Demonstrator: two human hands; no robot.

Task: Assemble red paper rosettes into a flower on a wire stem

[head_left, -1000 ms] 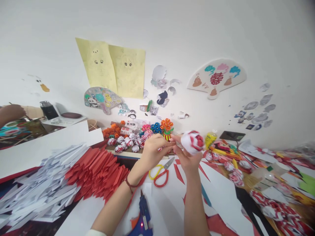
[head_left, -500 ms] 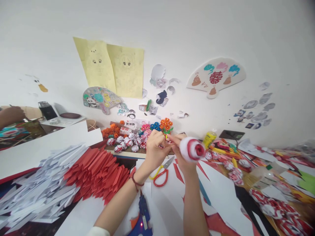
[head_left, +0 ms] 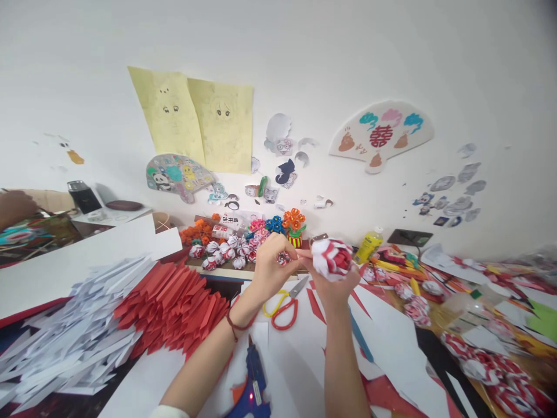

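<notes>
Plain pale wall [head_left: 304, 52]: rises behind the work, drawings and cut-outs stuck to it.
White paper sheets [head_left: 300, 360]: cover the worktop beneath the forearms.
Heap of long, folded white paper strips [head_left: 82, 331]: lies at the left, beside a heap of folded bright red paper pieces [head_left: 172, 305].
Dark blue glue gun with an orange trigger [head_left: 255, 380]: rests between the forearms, a small red light glowing on its body.
Right hand [head_left: 335, 293]: clamped lightly on the flower, thumb and forefinger stretched leftward.
Left hand [head_left: 273, 264]: fingertips drawn together in a pinch, meeting the right fingertips; what lies between them is too small to tell.
Metal scissors with one yellow and one red handle loop [head_left: 285, 310]: lie just below the hands, untouched.
Round red-and-white flower of papery layered petals [head_left: 332, 259]: sits in the right hand, raised off the worktop.
Pinch: the step looks like fine fingertip work beside the flower; the next move seems to call for a steady right hand and uncrushed petals.
</notes>
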